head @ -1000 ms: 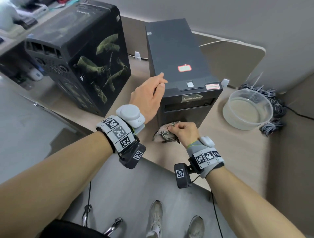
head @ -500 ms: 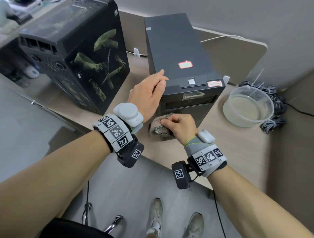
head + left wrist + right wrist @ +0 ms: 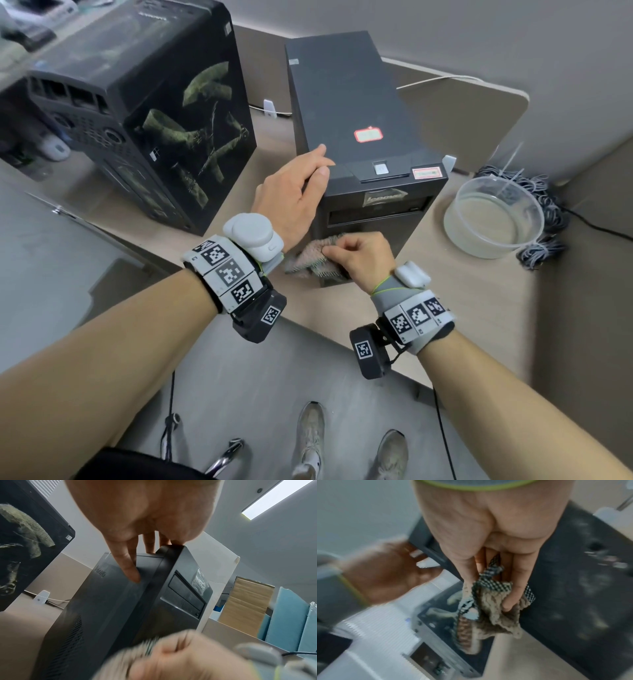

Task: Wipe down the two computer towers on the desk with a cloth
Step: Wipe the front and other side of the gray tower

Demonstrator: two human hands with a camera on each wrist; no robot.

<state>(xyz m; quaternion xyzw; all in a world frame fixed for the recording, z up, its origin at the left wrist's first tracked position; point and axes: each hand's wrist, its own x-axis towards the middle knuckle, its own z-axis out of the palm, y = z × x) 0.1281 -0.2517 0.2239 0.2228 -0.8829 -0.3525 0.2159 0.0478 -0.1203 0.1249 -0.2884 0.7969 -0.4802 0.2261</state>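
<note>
Wiping is under way on the right-hand tower [image 3: 359, 113], and we judge the job well short of finished: the cloth [image 3: 313, 260] sits low on that tower's front panel, near the tabletop [image 3: 479, 301], while the left-hand tower [image 3: 144, 102] stands apart and untouched by either hand. We cannot tell from these views which faces are already clean; the right wrist view shows pale specks on the dark front panel, so dust seems left there. Our right hand [image 3: 359, 260] has its fingers curled round the bunched cloth and presses it against the panel. Our left hand [image 3: 294, 195] lies over the tower's top front corner, fingers fairly straight and spread down the side panel, steadying rather than clutching. The cloth looks soft and nubbly, beige with a black-and-white checked edge, crumpled into loose folds. The right-hand tower is a plain matte black box with sharp edges, a drive bay in front and vent holes low on its side. The left-hand tower is bulkier, its glossy side panel carrying a greenish pattern. A clear round tub [image 3: 493, 219] holding cloudy liquid sits on the tabletop to the right, beside a bundle of cables [image 3: 548, 219].
</note>
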